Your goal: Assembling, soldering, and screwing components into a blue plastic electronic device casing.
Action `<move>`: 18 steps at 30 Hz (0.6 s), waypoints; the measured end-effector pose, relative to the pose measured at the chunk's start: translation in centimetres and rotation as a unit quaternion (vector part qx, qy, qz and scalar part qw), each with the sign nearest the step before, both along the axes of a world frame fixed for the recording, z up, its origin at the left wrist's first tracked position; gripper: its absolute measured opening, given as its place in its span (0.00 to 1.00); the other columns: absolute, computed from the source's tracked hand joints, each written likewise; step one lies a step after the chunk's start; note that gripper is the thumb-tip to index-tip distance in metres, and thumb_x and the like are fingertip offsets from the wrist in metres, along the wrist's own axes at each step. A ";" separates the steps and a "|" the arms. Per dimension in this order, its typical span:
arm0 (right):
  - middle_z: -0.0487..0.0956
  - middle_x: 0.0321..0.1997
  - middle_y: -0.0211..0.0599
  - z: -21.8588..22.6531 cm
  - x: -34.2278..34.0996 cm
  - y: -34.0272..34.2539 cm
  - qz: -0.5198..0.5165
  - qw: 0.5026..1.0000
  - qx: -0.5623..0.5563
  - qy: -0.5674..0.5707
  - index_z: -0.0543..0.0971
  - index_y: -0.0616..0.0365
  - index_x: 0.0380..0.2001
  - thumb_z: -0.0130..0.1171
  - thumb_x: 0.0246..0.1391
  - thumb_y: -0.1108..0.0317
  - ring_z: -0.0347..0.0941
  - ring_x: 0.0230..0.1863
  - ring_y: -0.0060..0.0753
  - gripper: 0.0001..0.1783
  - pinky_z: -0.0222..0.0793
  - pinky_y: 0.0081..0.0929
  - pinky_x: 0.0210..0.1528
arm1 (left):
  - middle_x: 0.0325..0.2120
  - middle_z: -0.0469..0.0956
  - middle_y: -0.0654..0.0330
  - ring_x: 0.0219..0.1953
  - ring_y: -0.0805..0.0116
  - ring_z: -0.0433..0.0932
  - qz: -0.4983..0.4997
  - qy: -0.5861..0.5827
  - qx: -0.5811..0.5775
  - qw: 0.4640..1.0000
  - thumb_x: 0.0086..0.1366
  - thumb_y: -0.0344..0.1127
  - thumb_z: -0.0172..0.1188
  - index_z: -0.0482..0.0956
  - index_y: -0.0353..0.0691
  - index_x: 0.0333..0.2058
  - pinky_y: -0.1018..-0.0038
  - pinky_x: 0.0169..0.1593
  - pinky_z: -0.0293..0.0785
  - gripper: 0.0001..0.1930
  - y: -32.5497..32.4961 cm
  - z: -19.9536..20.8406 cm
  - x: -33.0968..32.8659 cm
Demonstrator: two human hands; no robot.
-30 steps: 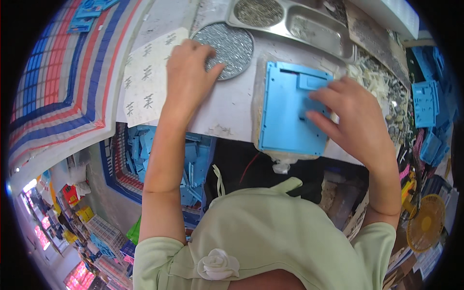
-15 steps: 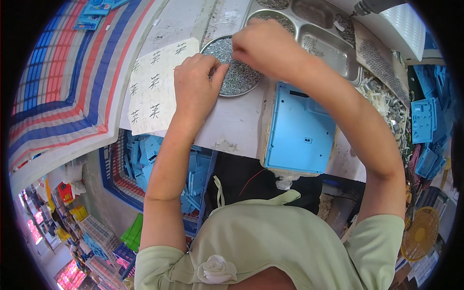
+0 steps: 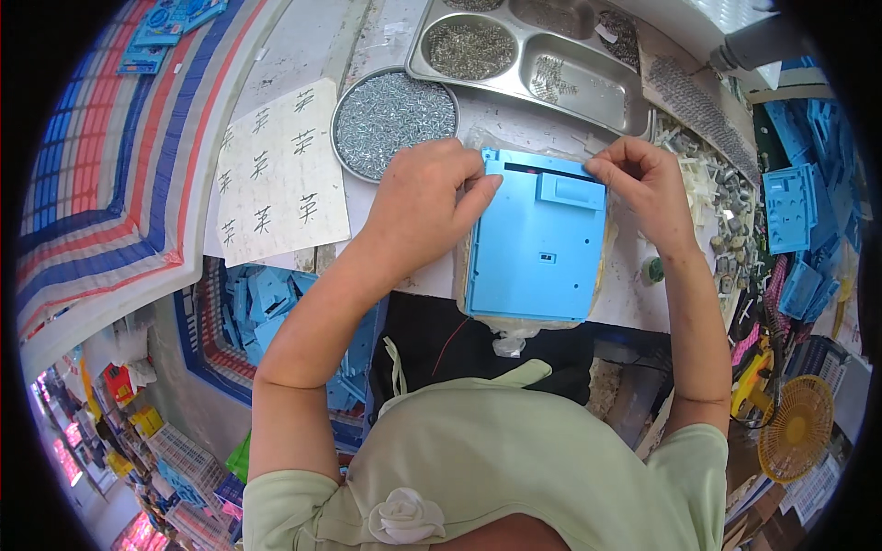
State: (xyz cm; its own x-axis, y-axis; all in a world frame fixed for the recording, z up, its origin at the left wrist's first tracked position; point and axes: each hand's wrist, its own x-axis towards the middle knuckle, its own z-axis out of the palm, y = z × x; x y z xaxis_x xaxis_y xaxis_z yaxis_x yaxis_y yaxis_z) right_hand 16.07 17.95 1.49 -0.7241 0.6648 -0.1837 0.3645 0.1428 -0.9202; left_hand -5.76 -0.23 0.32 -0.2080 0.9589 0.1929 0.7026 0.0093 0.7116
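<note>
A blue plastic panel [image 3: 525,266] with a slot and a raised block near its far end lies on a plastic-wrapped pad before me. My left hand [image 3: 427,195] rests at the panel's far left corner, thumb and fingers pinched together. At the far right corner, my right hand [image 3: 650,188] pinches with its fingertips against the edge. Whatever either pinch holds is hidden or too small to name. Beyond my left hand stands a round metal dish [image 3: 395,124] full of small silvery screws.
A steel compartment tray [image 3: 617,108] with small metal parts sits at the back, near a dark powered screwdriver [image 3: 758,44]. Handwritten paper [image 3: 283,174] lies left of the dish. White and metal bits [image 3: 706,188] are heaped at right. Blue parts [image 3: 266,298] fill a crate below.
Both hands have left the screw dish and come down to the panel's far corners, my right hand swinging right. The view has shifted slightly, showing the whole dish.
</note>
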 end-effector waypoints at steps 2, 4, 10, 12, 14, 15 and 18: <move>0.83 0.31 0.29 -0.1 0.1 0.1 0.009 1.000 -0.012 0.004 0.83 0.63 0.33 0.69 0.56 0.70 0.76 0.33 0.16 0.07 0.71 0.18 0.39 | 0.22 0.72 0.54 0.25 0.59 0.72 0.008 -0.011 0.005 1.000 0.64 0.38 0.64 0.76 0.33 0.25 0.66 0.31 0.68 0.14 0.1 0.0 0.2; 0.83 0.31 0.28 -0.3 0.4 0.4 0.022 0.999 -0.022 0.011 0.83 0.63 0.34 0.69 0.56 0.70 0.76 0.33 0.15 0.07 0.71 0.17 0.39 | 0.21 0.72 0.54 0.25 0.59 0.72 0.008 -0.024 -0.007 1.000 0.63 0.38 0.64 0.76 0.33 0.25 0.65 0.31 0.68 0.14 0.1 0.1 0.3; 0.81 0.30 0.24 0.4 0.2 2.4 0.081 0.992 -0.091 -0.046 0.83 0.61 0.34 0.71 0.55 0.69 0.73 0.32 0.13 0.08 0.68 0.14 0.37 | 0.22 0.74 0.54 0.26 0.57 0.74 0.003 -0.055 -0.064 0.996 0.61 0.41 0.65 0.77 0.34 0.23 0.63 0.32 0.69 0.16 0.4 0.5 -0.1; 0.80 0.30 0.23 0.7 0.1 2.7 0.088 0.989 -0.101 -0.063 0.83 0.60 0.33 0.71 0.55 0.68 0.72 0.32 0.13 0.08 0.66 0.13 0.36 | 0.21 0.74 0.54 0.24 0.60 0.73 -0.007 -0.064 -0.074 0.995 0.61 0.42 0.67 0.77 0.34 0.24 0.66 0.30 0.68 0.16 0.3 0.5 -0.3; 0.80 0.29 0.22 1.1 -0.4 2.7 0.086 0.993 -0.053 -0.063 0.82 0.59 0.33 0.71 0.55 0.68 0.72 0.31 0.13 0.08 0.65 0.13 0.34 | 0.21 0.74 0.54 0.23 0.60 0.73 -0.023 -0.062 -0.087 0.994 0.59 0.42 0.69 0.78 0.34 0.24 0.66 0.30 0.68 0.16 0.2 0.5 -0.5; 0.79 0.29 0.22 1.3 -0.5 2.6 0.081 0.995 0.000 -0.054 0.82 0.59 0.33 0.71 0.55 0.67 0.71 0.30 0.12 0.08 0.64 0.13 0.33 | 0.22 0.75 0.55 0.24 0.60 0.73 -0.022 -0.085 -0.089 0.992 0.59 0.42 0.69 0.78 0.34 0.24 0.66 0.31 0.69 0.16 0.1 0.8 -0.8; 0.79 0.28 0.25 3.6 -3.2 2.0 0.093 0.986 0.130 -0.041 0.82 0.59 0.33 0.69 0.56 0.67 0.73 0.30 0.15 0.08 0.67 0.17 0.32 | 0.24 0.76 0.56 0.27 0.59 0.74 0.051 -0.042 -0.034 0.997 0.58 0.40 0.71 0.79 0.35 0.25 0.65 0.32 0.70 0.15 -0.7 0.9 -2.6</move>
State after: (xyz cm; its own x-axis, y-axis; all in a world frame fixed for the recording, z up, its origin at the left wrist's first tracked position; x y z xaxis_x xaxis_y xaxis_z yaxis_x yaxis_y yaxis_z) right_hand 12.85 19.97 5.11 -0.8278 0.5541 -0.0879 0.3819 0.4418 -0.8117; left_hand -8.35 -0.92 1.27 -0.3174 0.9424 0.1059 0.6336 0.1276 0.7631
